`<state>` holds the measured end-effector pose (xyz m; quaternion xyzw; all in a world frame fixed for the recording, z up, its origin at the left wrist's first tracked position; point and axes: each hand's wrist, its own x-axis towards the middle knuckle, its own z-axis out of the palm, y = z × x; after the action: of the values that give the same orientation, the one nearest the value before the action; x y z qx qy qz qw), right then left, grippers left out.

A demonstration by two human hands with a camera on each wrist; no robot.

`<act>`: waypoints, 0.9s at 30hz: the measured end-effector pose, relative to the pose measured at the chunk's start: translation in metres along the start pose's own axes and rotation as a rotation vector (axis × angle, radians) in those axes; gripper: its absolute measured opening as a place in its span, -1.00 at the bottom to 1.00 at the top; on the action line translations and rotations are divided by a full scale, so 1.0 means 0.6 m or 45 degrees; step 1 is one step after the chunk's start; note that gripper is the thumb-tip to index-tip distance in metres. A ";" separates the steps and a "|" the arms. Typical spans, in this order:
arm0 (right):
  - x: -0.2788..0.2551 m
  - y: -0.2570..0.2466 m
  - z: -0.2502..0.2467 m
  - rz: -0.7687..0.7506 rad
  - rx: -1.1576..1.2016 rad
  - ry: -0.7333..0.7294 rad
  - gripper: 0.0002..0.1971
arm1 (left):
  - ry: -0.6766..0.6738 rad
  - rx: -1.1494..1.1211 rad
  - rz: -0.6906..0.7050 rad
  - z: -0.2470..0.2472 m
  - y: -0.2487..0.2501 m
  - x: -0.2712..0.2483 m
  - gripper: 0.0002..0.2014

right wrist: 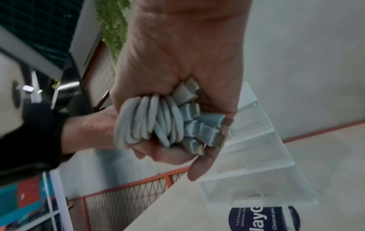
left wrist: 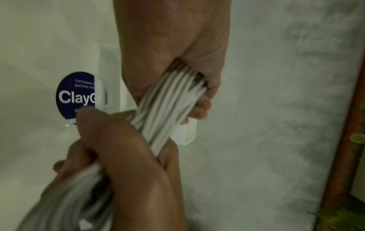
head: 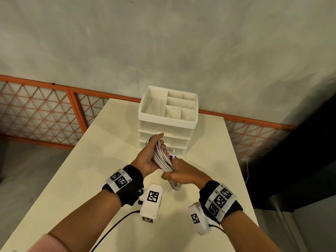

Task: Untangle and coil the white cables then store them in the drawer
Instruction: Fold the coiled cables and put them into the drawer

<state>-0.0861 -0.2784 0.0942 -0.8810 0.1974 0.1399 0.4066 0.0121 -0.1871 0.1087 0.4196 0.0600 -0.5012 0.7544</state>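
A bundle of several white cables [head: 162, 157] is stretched between both hands above the cream table [head: 91, 160], just in front of the white drawer unit [head: 167, 124]. My left hand [head: 148, 158] grips the bundle's far end, fingers curled round the strands [left wrist: 169, 106]. My right hand [head: 182, 172] grips the near end in a fist; looped cable ends and several grey connectors [right wrist: 168, 123] stick out of it. A clear drawer [right wrist: 256, 148] with a dark blue sticker [left wrist: 75, 96] lies behind the hands; I cannot tell how far out it stands.
The drawer unit's top tray [head: 145, 110] has divided compartments. An orange mesh fence [head: 45, 113] runs behind the table in front of a grey wall. The table's right edge [head: 241, 170] is close to my right hand, and a thin white wire [head: 247, 170] hangs beyond it.
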 end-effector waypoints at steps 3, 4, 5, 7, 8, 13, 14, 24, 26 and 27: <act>-0.002 0.001 -0.007 -0.015 0.135 -0.062 -0.80 | -0.167 -0.046 0.063 0.000 0.006 -0.007 -0.83; -0.003 0.000 -0.010 -0.020 0.161 -0.070 -0.80 | -0.205 -0.053 0.099 0.000 0.007 -0.008 -0.90; -0.005 0.000 -0.013 -0.035 0.185 -0.092 -0.82 | -0.228 -0.057 0.136 -0.001 0.007 -0.008 -0.92; -0.009 0.001 -0.019 -0.066 0.201 -0.158 -0.91 | -0.218 -0.087 0.180 -0.004 0.004 -0.006 -0.87; -0.011 0.002 -0.021 -0.078 0.196 -0.177 -0.93 | -0.209 -0.092 0.183 -0.005 0.002 -0.006 -0.88; -0.022 0.008 -0.011 -0.136 0.140 -0.007 -0.89 | -0.080 -0.127 0.153 0.006 0.004 0.001 -0.52; -0.024 0.008 -0.007 -0.177 0.093 0.069 -0.92 | -0.021 -0.144 0.161 0.008 0.004 0.006 -0.50; -0.023 0.036 0.023 -0.265 -0.551 0.238 -0.56 | 0.140 -0.110 0.015 0.002 -0.020 0.051 -0.41; -0.018 0.048 0.020 -0.248 -0.531 0.195 -0.52 | 0.136 -0.160 -0.023 0.001 -0.029 0.061 -0.43; -0.015 0.053 0.019 -0.250 -0.484 0.172 -0.47 | 0.134 -0.187 -0.036 0.000 -0.032 0.065 -0.44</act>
<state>-0.1096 -0.2865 0.0697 -0.9641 0.1077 0.0749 0.2307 0.0159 -0.2174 0.0776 0.3879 0.1421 -0.4834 0.7718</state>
